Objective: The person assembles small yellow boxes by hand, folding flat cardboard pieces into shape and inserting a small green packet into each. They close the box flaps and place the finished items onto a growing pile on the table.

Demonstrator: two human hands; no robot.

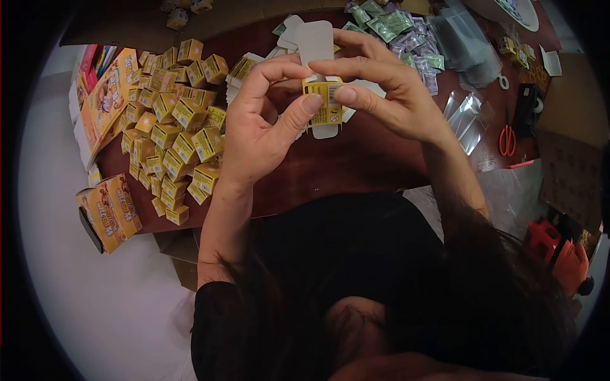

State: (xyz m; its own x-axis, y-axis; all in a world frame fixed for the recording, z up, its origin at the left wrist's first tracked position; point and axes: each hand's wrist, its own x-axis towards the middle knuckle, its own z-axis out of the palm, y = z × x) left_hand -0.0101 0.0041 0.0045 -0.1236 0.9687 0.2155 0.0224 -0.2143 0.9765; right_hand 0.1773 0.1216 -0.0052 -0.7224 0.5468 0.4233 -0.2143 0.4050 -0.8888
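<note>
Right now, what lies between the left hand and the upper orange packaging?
Yellow boxes, piled on the table, lie there in the head view.

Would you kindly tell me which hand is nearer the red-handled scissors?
Right: the red-handled scissors lie to the right of the right hand; the left hand is farther away, beyond the small yellow box.

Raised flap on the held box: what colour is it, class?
The raised flap is plain off-white, in the head view.
</note>
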